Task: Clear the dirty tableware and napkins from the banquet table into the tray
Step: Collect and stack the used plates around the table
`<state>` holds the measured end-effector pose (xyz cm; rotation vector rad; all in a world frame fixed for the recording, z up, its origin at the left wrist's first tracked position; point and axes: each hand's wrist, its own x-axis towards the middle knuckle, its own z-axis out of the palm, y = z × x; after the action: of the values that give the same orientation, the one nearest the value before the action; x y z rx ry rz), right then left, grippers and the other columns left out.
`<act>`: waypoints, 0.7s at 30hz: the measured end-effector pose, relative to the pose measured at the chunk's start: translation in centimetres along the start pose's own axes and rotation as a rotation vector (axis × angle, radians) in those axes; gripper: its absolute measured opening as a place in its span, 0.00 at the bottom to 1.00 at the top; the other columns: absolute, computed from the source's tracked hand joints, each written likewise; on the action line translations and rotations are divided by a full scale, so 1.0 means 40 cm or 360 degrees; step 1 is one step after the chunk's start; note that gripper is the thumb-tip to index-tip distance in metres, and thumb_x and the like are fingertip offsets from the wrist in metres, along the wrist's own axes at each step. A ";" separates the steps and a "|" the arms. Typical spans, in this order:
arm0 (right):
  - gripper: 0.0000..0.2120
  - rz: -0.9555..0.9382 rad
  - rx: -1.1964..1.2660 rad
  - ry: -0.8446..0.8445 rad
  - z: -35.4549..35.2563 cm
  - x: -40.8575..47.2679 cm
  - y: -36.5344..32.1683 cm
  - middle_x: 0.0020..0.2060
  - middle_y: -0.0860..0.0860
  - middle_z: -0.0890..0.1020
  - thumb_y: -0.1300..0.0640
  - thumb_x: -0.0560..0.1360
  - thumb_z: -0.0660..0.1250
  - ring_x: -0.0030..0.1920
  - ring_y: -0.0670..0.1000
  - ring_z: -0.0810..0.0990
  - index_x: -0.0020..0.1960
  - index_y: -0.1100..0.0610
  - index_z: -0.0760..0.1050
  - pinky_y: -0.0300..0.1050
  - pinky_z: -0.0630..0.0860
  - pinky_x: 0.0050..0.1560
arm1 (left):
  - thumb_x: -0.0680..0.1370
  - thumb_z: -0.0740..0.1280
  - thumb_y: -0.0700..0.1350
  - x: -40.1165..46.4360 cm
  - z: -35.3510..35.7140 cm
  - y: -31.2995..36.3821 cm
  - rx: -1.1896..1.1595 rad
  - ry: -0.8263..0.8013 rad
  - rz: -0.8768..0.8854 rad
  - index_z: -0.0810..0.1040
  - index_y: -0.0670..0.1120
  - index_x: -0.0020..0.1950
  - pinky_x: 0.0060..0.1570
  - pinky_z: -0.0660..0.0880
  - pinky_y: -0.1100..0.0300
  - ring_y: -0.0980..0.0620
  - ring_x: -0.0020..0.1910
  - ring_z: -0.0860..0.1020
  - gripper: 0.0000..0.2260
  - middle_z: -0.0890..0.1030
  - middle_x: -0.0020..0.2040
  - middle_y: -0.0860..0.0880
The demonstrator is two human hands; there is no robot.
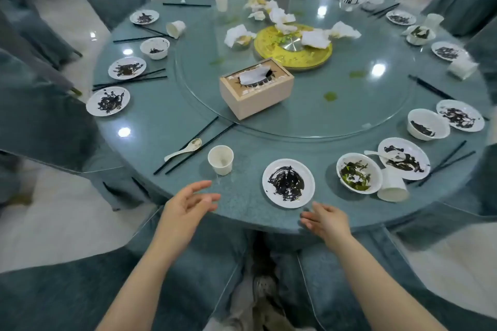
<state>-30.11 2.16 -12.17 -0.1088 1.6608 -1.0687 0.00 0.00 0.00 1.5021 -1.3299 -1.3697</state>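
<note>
A round banquet table (pixel 161 126) carries several dirty white plates, bowls, paper cups, dark chopsticks and spoons around its rim. Nearest me are a stained plate (pixel 288 183) and an upright paper cup (pixel 221 160). A spoon (pixel 185 150) lies beside chopsticks (pixel 200 148) to the left. Crumpled napkins (pixel 285 24) lie on the glass turntable (pixel 336 110). My left hand (pixel 188 204) hovers at the near table edge below the cup, fingers relaxed and holding nothing. My right hand (pixel 324 219) hovers at the edge just below the plate, also relaxed and holding nothing. No tray is in view.
A tissue box (pixel 255 88) and a yellow round centrepiece (pixel 293 51) stand on the turntable. A tipped cup (pixel 391 185) lies by a bowl (pixel 359 172) at the right. Covered chairs (pixel 40 121) ring the table.
</note>
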 end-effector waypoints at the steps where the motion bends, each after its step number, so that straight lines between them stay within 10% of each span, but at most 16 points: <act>1: 0.07 -0.0012 -0.0039 0.0015 0.007 0.019 -0.005 0.35 0.61 0.84 0.57 0.78 0.66 0.36 0.58 0.84 0.45 0.59 0.72 0.40 0.79 0.28 | 0.78 0.65 0.38 0.005 0.007 -0.004 -0.0006 -0.0007 -0.0024 0.77 0.53 0.57 0.47 0.75 0.66 0.53 0.45 0.84 0.12 0.85 0.46 0.54; 21: 0.06 -0.0451 -0.0343 -0.0423 -0.079 -0.049 -0.205 0.26 0.58 0.81 0.61 0.76 0.67 0.26 0.53 0.80 0.46 0.61 0.70 0.41 0.76 0.25 | 0.81 0.61 0.42 0.187 0.322 0.070 0.0080 -0.0452 -0.0393 0.74 0.48 0.59 0.38 0.81 0.58 0.46 0.33 0.84 0.08 0.86 0.40 0.47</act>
<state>-35.45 0.25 -5.17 -0.6165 1.5407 -1.0287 -13.76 -6.07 -1.79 1.5905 -1.3910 -1.7718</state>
